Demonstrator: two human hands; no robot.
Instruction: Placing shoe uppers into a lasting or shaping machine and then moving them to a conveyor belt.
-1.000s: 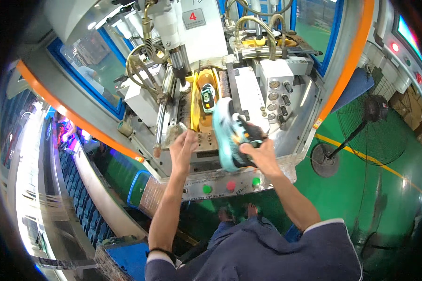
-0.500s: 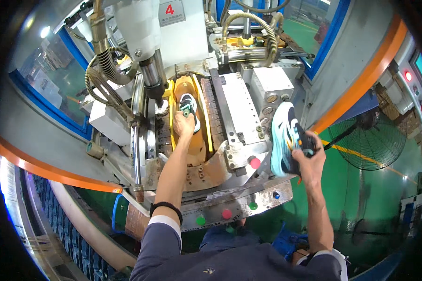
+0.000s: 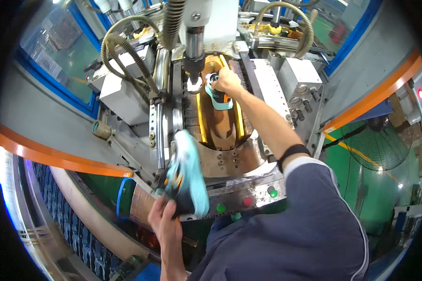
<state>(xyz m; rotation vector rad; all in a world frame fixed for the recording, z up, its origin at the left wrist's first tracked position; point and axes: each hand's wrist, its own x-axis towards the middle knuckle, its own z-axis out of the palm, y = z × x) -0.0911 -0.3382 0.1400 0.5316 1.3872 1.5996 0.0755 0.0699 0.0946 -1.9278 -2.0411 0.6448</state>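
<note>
Two shoes were in play around the grey pressing machine [image 3: 286,79]. One, a turquoise shoe [image 3: 188,180] with a dark upper and orange trim, was gripped in the hand low in the view [image 3: 166,220], just in front of the machine's front edge and beside its row of round push buttons [image 3: 247,202]. That hand's fingers were closed around the heel end, and the shoe stood tilted with its pale turquoise sole facing up and outward.

The second shoe [image 3: 216,96], also turquoise with a dark and orange upper, sat on the brown mould [image 3: 222,126] in the middle of the machine, between two yellow rails [image 3: 200,117]. The other hand [image 3: 227,80] reached up over the machine's curved metal plate [image 3: 229,161] and rested on this shoe, fingers curled over its top end; how firmly it held could not be told. Its forearm, with a dark band [image 3: 293,153] at the wrist, crossed the plate diagonally.

Just above the second shoe, a vertical steel ram [image 3: 193,47] hung from the machine head, its white tip [image 3: 193,85] close beside the shoe. Ribbed hoses [image 3: 127,42] curved off the machine's upper part. An orange rail [image 3: 56,154] ran well outside the machine, and a floor fan [image 3: 377,145] stood on green floor beyond it.
</note>
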